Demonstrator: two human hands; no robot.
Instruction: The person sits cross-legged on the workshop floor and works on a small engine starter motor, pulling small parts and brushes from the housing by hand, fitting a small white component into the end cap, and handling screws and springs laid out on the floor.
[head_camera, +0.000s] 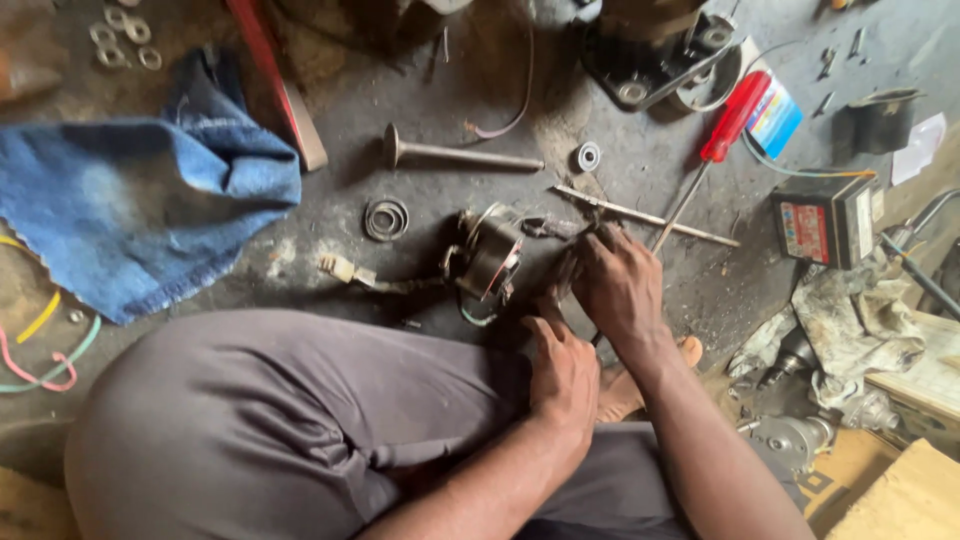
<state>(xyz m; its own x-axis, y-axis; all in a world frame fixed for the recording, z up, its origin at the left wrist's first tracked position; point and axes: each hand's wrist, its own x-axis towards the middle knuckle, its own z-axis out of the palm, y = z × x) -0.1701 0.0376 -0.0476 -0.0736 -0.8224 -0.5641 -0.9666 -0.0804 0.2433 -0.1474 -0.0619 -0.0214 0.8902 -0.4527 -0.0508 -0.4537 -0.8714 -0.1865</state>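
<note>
I sit on a dark, oily floor with my knee (300, 420) in grey trousers. A round coil assembly (490, 255) with wires and a white plug (335, 267) lies in front of the knee. My right hand (615, 285) is just right of it, fingers closed over a small dark piece (542, 228) at the coil's side, and it covers the end of a thin metal rod (650, 217). My left hand (562, 375) rests below, curled against the knee; what it holds is hidden.
A blue denim cloth (140, 210) lies at left, with coloured wires (40, 350) below it. Nearby are an engine valve (455, 153), a bearing (588, 156), stacked rings (385, 218), a red-handled screwdriver (735, 115), a small black box (822, 225) and dirty rags (860, 320).
</note>
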